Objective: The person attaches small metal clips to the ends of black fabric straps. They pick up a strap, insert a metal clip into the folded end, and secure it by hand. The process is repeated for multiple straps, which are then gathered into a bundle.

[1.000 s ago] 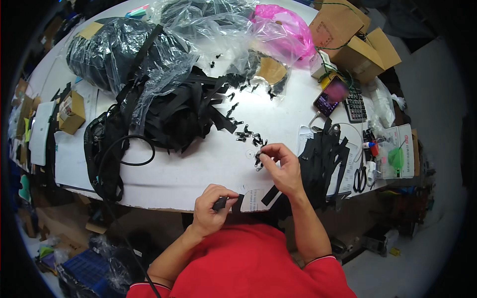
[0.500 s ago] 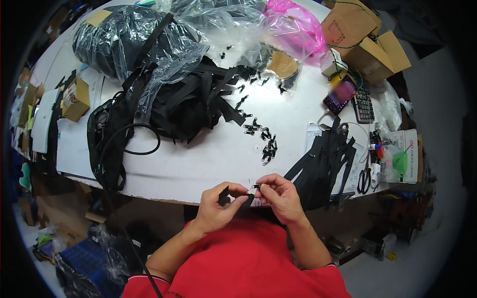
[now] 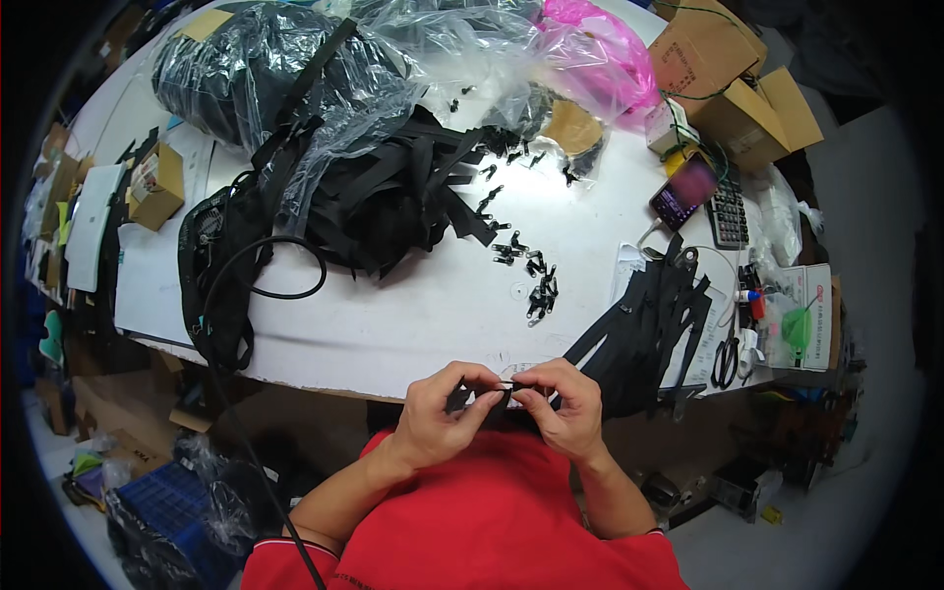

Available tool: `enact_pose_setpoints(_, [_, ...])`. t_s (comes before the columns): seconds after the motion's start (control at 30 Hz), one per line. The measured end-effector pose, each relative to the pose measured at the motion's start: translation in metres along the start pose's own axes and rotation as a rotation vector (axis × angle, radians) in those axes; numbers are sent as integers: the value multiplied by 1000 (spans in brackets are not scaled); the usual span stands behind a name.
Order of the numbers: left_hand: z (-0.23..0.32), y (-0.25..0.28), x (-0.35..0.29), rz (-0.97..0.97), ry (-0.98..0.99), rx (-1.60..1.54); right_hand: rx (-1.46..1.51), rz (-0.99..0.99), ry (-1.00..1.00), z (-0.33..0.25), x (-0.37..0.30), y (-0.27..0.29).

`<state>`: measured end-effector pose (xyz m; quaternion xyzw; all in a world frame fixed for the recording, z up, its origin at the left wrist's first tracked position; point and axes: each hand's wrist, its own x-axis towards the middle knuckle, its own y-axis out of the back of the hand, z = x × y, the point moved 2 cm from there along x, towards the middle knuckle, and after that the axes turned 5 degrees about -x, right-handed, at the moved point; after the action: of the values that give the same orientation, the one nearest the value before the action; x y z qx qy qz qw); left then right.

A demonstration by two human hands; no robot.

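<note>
Just off the table's front edge, my left hand (image 3: 439, 417) pinches a black zipper strip (image 3: 457, 398) between thumb and fingers. My right hand (image 3: 568, 411) closes on a small black zipper slider (image 3: 509, 385), and its fingertips meet those of the left at the strip's end. Fingers hide most of the slider, so how far it sits on the strip cannot be seen. Loose black zipper sliders (image 3: 542, 295) lie scattered on the white table (image 3: 423, 324) beyond my hands. More black zipper strips (image 3: 639, 320) are laid near my right hand.
At the left lies a large heap of black strips (image 3: 379, 211), partly under clear plastic (image 3: 315, 167). A black cable (image 3: 218, 388) runs down the left side. On the right are a phone (image 3: 684, 190), a calculator (image 3: 729, 211), scissors (image 3: 725, 364) and open cardboard boxes (image 3: 752, 123).
My right hand has brought the slider to the end of the strip in my left hand, and the fingertips now meet. The view has shifted slightly.
</note>
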<state>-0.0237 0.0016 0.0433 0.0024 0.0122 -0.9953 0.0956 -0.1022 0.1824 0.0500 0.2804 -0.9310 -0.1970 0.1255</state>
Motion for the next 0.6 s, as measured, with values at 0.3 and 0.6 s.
enact_pose_setpoints(0.3, [-4, -5, 2, 7, -116, 2, -72, 70, 91, -9, 1, 2])
enact_pose_setpoints(0.6, [-7, -7, 1, 19, -97, 25, -60, 132, 59, -3, 0, 1])
